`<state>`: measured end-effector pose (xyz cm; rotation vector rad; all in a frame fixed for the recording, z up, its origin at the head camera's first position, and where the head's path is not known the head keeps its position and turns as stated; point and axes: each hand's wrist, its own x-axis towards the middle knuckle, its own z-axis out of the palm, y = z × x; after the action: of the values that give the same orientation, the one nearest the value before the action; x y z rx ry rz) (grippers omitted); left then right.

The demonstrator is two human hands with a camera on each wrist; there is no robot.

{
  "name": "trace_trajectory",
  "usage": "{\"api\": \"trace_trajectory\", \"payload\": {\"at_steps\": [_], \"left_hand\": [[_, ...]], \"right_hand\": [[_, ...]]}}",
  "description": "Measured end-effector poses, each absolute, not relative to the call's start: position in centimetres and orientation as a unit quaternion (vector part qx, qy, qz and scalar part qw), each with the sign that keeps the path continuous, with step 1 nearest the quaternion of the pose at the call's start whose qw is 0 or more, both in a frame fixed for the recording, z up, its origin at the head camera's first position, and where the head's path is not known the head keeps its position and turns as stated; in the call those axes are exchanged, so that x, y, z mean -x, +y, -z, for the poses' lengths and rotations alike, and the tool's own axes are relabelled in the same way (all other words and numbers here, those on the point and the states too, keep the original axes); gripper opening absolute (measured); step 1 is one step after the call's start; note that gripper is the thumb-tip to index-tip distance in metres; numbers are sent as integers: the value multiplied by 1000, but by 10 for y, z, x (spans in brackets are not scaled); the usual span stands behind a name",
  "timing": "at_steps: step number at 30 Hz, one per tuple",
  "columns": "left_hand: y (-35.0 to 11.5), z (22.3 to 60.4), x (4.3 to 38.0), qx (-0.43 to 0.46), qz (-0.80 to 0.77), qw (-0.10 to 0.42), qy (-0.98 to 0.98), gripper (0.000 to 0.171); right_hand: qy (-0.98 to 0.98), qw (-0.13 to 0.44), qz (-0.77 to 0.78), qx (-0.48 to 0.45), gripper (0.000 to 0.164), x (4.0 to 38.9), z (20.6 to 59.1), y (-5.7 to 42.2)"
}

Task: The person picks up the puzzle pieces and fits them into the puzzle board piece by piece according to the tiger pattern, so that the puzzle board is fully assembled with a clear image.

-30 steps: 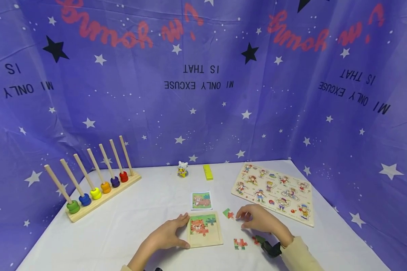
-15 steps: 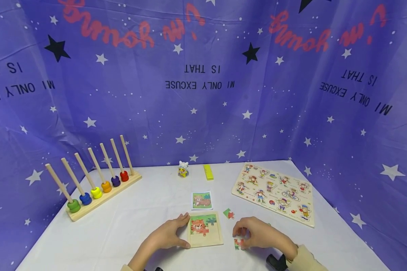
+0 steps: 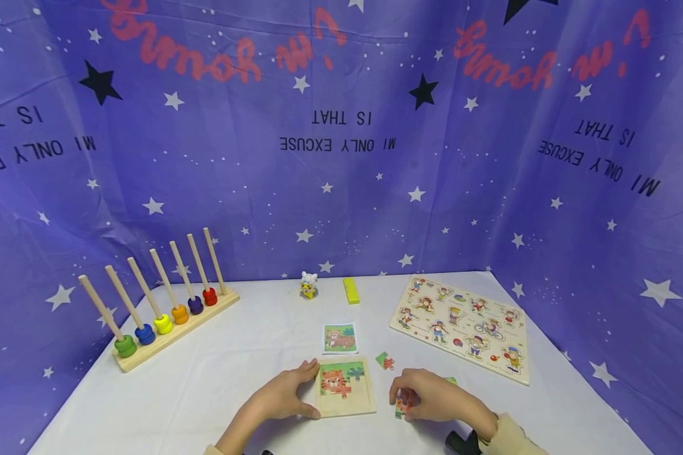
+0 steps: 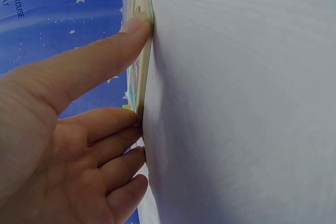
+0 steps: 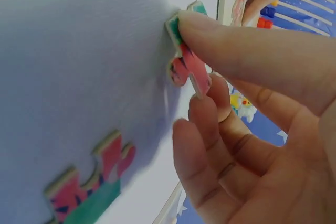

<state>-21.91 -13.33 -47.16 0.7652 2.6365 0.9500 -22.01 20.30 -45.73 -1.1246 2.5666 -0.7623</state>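
My left hand [image 3: 281, 396] rests against the left side of a wooden jigsaw tray [image 3: 360, 403], thumb at the near corner and fingertips at the far one. Part of a tiger picture [image 3: 334, 382] is assembled in the tray's upper left. To the tray's right, my right hand [image 3: 437, 397] pinches a red and green jigsaw piece [image 5: 191, 66] between thumb and fingers; it is tilted in the right wrist view. A loose piece [image 3: 384, 361] lies beyond that hand. Another red and green piece [image 5: 92, 187] lies on the cloth, mostly hidden by the hand in the head view.
Behind the tray lies a picture card [image 3: 339, 339]. A small figurine [image 3: 308, 285] and a yellow block [image 3: 351, 291] stand near the back. A peg rack with coloured rings [image 3: 176, 330] is at left. A pictured wooden board [image 3: 461, 328] lies at right.
My right hand has moved from near the upper loose piece down to the lower one and now pinches it. The left hand stays at the tray.
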Motion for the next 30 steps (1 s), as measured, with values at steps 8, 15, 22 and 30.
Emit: {"api": "trace_trajectory", "payload": {"at_steps": [8, 15, 22, 30], "left_hand": [[-133, 472, 219, -261, -321, 117, 903, 91], [-133, 471, 218, -260, -322, 116, 903, 91], [-132, 472, 218, -262, -321, 116, 903, 91], [-133, 471, 219, -264, -321, 115, 902, 91]], "right_hand": [[876, 120, 278, 375, 15, 223, 452, 202], [872, 116, 281, 384, 16, 226, 447, 197], [862, 109, 298, 395, 23, 230, 450, 191], [850, 95, 338, 392, 18, 238, 453, 182]]}}
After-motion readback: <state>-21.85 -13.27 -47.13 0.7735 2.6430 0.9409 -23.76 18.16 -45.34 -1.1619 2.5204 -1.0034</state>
